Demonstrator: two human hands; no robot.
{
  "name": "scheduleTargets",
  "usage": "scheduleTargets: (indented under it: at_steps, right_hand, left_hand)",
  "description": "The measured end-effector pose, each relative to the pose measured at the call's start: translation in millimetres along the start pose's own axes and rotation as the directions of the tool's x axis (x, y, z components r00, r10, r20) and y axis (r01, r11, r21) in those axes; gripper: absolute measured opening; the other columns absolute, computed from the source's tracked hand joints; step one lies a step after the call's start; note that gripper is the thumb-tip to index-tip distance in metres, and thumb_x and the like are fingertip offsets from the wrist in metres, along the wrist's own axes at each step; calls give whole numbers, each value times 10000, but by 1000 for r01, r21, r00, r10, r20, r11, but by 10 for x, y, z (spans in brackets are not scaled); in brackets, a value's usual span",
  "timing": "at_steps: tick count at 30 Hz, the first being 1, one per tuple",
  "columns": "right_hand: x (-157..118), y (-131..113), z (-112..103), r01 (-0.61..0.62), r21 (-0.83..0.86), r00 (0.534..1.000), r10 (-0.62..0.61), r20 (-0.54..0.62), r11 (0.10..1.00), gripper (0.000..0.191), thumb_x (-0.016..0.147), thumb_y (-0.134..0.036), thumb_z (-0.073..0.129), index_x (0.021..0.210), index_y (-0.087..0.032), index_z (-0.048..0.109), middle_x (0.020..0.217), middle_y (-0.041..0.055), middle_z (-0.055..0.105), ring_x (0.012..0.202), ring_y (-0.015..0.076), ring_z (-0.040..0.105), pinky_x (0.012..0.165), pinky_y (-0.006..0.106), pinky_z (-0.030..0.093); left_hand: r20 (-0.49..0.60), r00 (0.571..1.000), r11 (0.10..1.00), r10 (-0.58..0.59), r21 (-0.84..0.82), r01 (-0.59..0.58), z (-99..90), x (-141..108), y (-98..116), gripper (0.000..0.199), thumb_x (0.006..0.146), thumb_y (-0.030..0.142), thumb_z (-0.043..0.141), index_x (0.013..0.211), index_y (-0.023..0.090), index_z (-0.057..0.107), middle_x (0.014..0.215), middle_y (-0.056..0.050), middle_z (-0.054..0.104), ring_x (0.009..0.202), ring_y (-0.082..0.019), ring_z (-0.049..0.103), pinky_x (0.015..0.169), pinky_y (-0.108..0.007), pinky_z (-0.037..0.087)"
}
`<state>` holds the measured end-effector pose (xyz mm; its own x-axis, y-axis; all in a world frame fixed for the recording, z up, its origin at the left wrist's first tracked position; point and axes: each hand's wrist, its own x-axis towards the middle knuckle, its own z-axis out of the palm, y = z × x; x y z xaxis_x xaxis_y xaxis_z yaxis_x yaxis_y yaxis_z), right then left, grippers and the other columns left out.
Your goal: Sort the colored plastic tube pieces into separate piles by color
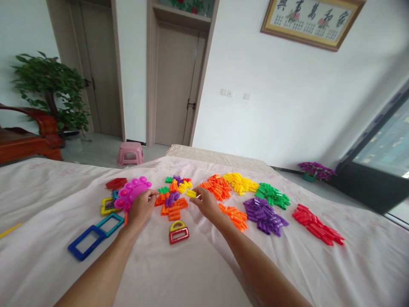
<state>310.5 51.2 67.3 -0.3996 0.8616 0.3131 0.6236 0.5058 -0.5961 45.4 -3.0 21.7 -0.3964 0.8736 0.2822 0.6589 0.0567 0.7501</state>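
Note:
My right hand pinches a yellow piece at the right edge of a mixed cluster. That cluster holds orange pieces, purple pieces, and green and yellow ones. My left hand is at the cluster's left side with its fingers together; whether anything small is between them is hidden. Beside it lies a pink toy with round knobs. Sorted piles lie to the right: orange, yellow, green, purple, red and a second orange pile.
Nearer me lies a red frame piece with a yellow arch. Blue frames, a yellow frame and red squares lie on the left of the cloth. A pink stool stands beyond.

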Motion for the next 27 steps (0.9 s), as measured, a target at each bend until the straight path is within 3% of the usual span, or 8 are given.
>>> scheduleTargets:
  at_steps: [3, 6, 12, 16, 19, 21, 25, 27]
  right_hand:
    - [14, 165, -337, -46, -56, 997, 42, -60, 997, 270, 851, -316, 689, 1102, -218, 705, 891, 11, 713, 773, 156, 641, 697, 251, 441]
    - [61, 461, -667, -218, -154, 969, 194, -156, 964, 355, 838, -360, 685, 1155, -201, 699, 813, 14, 705, 722, 168, 643, 645, 256, 424]
    - [248, 1196, -1212, -459, -151, 847, 380, -373, 875, 437, 830, -301, 642, 1232, -132, 671, 910, 72, 749, 830, 198, 697, 718, 266, 481]
    - [314, 1391, -1393, -536, -97, 771, 439, -462, 838, 527, 820, -176, 583, 1342, -106, 601, 1015, 117, 762, 962, 226, 707, 797, 287, 505]
    - [336, 1308, -1315, -494, -99, 804, 411, -429, 864, 484, 828, -135, 552, 1304, -117, 634, 1059, 114, 761, 989, 214, 706, 846, 289, 509]
    - [351, 1158, -1161, -417, -109, 860, 353, -369, 902, 403, 841, -136, 550, 1218, -147, 691, 1065, 87, 763, 977, 194, 707, 864, 275, 508]
    - [370, 729, -712, -132, -163, 980, 105, -167, 978, 295, 854, -132, 559, 1064, -197, 755, 1042, 50, 765, 974, 190, 700, 879, 280, 507]
    - [381, 507, -473, 17, -194, 999, -26, -42, 981, 316, 861, -111, 548, 1091, -190, 748, 1084, 63, 752, 1013, 195, 686, 908, 288, 498]
  left_hand:
    - [9, 1000, 1000, -11, 11, 11, -1, 4, -6, 282, 902, 284, 466, 1037, 237, 709, 1118, -36, 753, 1012, -189, 683, 843, -257, 479]
    - [19, 999, 999, -29, 16, 29, 6, 9, -12, 265, 899, 289, 477, 1027, 241, 704, 1133, -31, 751, 1024, -189, 680, 843, -254, 476]
    - [34, 999, 999, -41, 28, 40, 26, 14, -26, 275, 889, 310, 493, 1048, 249, 708, 1136, -30, 751, 1009, -200, 681, 838, -265, 479]
    - [34, 999, 999, -35, 28, 34, 20, 3, -12, 280, 891, 322, 489, 1046, 248, 710, 1138, -28, 750, 1016, -195, 681, 846, -258, 476]
    - [28, 998, 997, -57, 49, 55, 3, -11, 19, 287, 900, 336, 475, 1040, 259, 714, 1134, -19, 750, 973, -196, 687, 814, -264, 480]
    - [30, 998, 998, -48, 53, 46, -5, -14, 31, 283, 898, 322, 472, 1030, 255, 714, 1121, -22, 753, 971, -194, 688, 812, -260, 479]
    - [25, 999, 998, -34, 46, 33, 2, -2, 10, 267, 891, 298, 483, 1018, 252, 712, 1127, -22, 751, 1011, -188, 680, 843, -248, 473]
    - [23, 999, 999, -28, 37, 27, 10, 8, -13, 264, 889, 291, 488, 1018, 250, 714, 1125, -23, 752, 1018, -184, 678, 844, -242, 474]
